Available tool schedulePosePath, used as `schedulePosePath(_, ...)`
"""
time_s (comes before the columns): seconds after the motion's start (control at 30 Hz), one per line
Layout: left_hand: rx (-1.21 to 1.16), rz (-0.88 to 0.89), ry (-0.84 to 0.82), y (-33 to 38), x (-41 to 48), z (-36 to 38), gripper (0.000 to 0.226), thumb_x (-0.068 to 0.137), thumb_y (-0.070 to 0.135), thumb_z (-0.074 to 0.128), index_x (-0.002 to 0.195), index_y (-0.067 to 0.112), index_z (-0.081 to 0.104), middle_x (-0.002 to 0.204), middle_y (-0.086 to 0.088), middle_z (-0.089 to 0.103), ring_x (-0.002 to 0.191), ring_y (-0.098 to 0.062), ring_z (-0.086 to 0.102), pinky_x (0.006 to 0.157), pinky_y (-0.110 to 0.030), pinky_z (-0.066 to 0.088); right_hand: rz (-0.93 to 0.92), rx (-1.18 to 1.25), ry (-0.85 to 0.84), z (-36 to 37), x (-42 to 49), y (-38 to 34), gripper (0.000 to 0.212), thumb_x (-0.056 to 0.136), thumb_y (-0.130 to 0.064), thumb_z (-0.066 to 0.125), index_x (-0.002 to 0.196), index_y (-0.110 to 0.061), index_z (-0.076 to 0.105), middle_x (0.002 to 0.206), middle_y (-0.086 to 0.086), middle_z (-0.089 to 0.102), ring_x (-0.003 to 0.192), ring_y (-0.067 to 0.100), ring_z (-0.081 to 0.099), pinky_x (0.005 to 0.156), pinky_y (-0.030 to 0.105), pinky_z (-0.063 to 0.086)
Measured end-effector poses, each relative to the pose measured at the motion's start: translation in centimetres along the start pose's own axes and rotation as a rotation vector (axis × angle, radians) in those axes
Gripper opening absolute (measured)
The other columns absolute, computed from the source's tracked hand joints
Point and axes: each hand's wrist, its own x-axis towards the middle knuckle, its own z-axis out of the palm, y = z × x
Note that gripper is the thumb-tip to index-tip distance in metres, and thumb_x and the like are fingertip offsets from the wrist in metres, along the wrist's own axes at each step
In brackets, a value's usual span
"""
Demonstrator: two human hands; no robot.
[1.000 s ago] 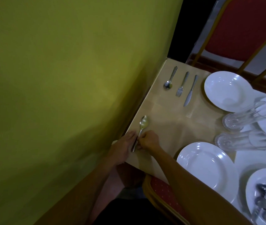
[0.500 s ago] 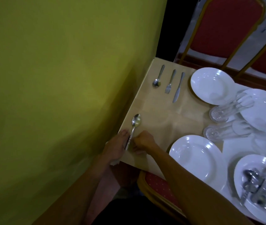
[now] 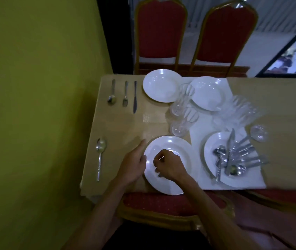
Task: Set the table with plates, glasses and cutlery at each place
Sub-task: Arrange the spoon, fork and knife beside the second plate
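Note:
A single spoon (image 3: 100, 156) lies at the near left of the table (image 3: 118, 123), apart from both hands. My left hand (image 3: 132, 165) rests at the left rim of the near white plate (image 3: 185, 154), index finger stretched out, holding nothing. My right hand (image 3: 168, 165) hovers over that plate with its fingers curled shut; I see nothing in it. Across the table a spoon (image 3: 111, 94), fork (image 3: 125, 96) and knife (image 3: 135, 98) lie side by side left of a white plate (image 3: 161, 85).
Two glasses (image 3: 181, 112) lie beside a third plate (image 3: 206, 92). More glasses (image 3: 239, 112) and a plate (image 3: 210, 154) heaped with cutlery (image 3: 233, 159) sit on a white cloth. Red chairs (image 3: 159, 29) stand opposite, another chair (image 3: 161, 204) is under me, and a yellow-green wall (image 3: 35, 105) is on the left.
Both hands have let go of the near spoon and moved right to the near plate. The view has swung right and up, showing more of the table.

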Motion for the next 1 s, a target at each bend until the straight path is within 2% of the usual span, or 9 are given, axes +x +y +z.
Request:
schedulePosePath(0.07, 0.027, 0.025, -0.070, 2.2, 0.7, 2.1, 0.056, 0.099, 0.014, 0.047, 0.152, 0.026, 0.033, 0.152, 0.006, 0.042, 0.136, -0.014, 0.044, 0.103, -0.018, 0.032, 0.011, 0.009, 0.077, -2.4, -0.7, 1.5, 0.012, 0.092, -0.023, 0.057, 0.090, -0.013, 0.064, 0.078, 0.002, 0.074, 0.068, 0.019, 0.073, 0.070, 0.039, 0.062)
schedulePosePath(0.17, 0.072, 0.079, -0.174, 5.0, 1.5, 5.4, 0.057, 0.100, 0.018, 0.046, 0.153, 0.027, 0.030, 0.151, 0.003, 0.044, 0.131, -0.021, 0.050, 0.106, -0.029, 0.039, 0.119, 0.119, 0.164, -6.2, -1.6, 5.1, 0.012, 0.094, -0.019, 0.057, 0.091, -0.009, 0.063, 0.073, 0.007, 0.075, 0.057, 0.018, 0.072, 0.052, 0.028, 0.059)
schedulePosePath(0.37, 0.057, 0.114, -0.333, 9.9, 2.6, 11.3, 0.058, 0.098, 0.018, 0.047, 0.153, 0.026, 0.030, 0.151, 0.005, 0.045, 0.140, -0.017, 0.041, 0.115, -0.030, 0.033, 0.309, 0.095, 0.358, -13.1, -2.6, 13.2, 0.024, 0.088, -0.012, 0.054, 0.071, -0.001, 0.066, 0.060, 0.014, 0.070, 0.043, 0.018, 0.064, 0.046, 0.029, 0.057)
schedulePosePath(0.5, 0.071, 0.107, -0.397, 12.0, 3.1, 13.9, 0.058, 0.098, 0.018, 0.048, 0.152, 0.027, 0.030, 0.146, 0.002, 0.051, 0.136, -0.017, 0.046, 0.111, -0.034, 0.039, 0.368, 0.003, 0.379, -14.6, -0.7, 17.9, 0.028, 0.081, -0.026, 0.054, 0.065, -0.006, 0.064, 0.064, 0.012, 0.070, 0.067, 0.032, 0.072, 0.065, 0.045, 0.061)
schedulePosePath(0.63, 0.070, 0.060, -0.426, 13.1, 3.4, 15.1, 0.057, 0.098, 0.018, 0.049, 0.152, 0.026, 0.031, 0.144, 0.001, 0.053, 0.133, -0.011, 0.049, 0.108, -0.027, 0.041, 0.366, -0.107, 0.325, -14.7, -0.7, 16.9, 0.039, 0.082, -0.041, 0.058, 0.088, -0.003, 0.068, 0.093, 0.017, 0.069, 0.093, 0.033, 0.068, 0.074, 0.033, 0.052)
schedulePosePath(0.73, 0.082, 0.043, -0.417, 13.6, 3.7, 15.4, 0.054, 0.099, 0.019, 0.049, 0.151, 0.025, 0.034, 0.141, 0.000, 0.056, 0.129, -0.011, 0.052, 0.107, -0.028, 0.042, 0.360, -0.132, 0.294, -14.7, -0.5, 16.5, 0.022, 0.084, -0.032, 0.064, 0.081, -0.011, 0.062, 0.102, 0.017, 0.066, 0.103, 0.034, 0.063, 0.077, 0.035, 0.050)
schedulePosePath(0.83, 0.089, 0.023, -0.392, 13.9, 4.1, 15.5, 0.052, 0.099, 0.020, 0.049, 0.149, 0.024, 0.036, 0.138, 0.001, 0.059, 0.128, -0.014, 0.054, 0.106, -0.030, 0.043, 0.328, -0.165, 0.262, -15.4, 0.2, 16.6, 0.020, 0.076, -0.029, 0.066, 0.070, -0.015, 0.053, 0.091, 0.014, 0.070, 0.092, 0.032, 0.068, 0.074, 0.034, 0.055)
schedulePosePath(0.93, 0.067, 0.042, -0.360, 14.2, 3.9, 15.5, 0.041, 0.098, 0.016, 0.048, 0.139, 0.026, 0.046, 0.119, 0.001, 0.067, 0.111, -0.011, 0.061, 0.099, -0.033, 0.046, 0.292, -0.149, 0.202, -16.1, 0.3, 16.2, 0.019, 0.076, -0.025, 0.066, 0.073, -0.006, 0.063, 0.070, 0.010, 0.071, 0.071, 0.028, 0.071, 0.066, 0.031, 0.058)
schedulePosePath(1.0, 0.056, 0.048, -0.348, 13.9, 3.6, 15.3, 0.037, 0.099, 0.016, 0.048, 0.135, 0.023, 0.049, 0.113, 0.001, 0.069, 0.104, -0.009, 0.062, 0.095, -0.030, 0.047, 0.269, -0.114, 0.164, -16.3, 0.2, 16.4, 0.023, 0.074, -0.022, 0.062, 0.067, 0.000, 0.066, 0.060, 0.012, 0.070, 0.062, 0.029, 0.072, 0.065, 0.037, 0.062)
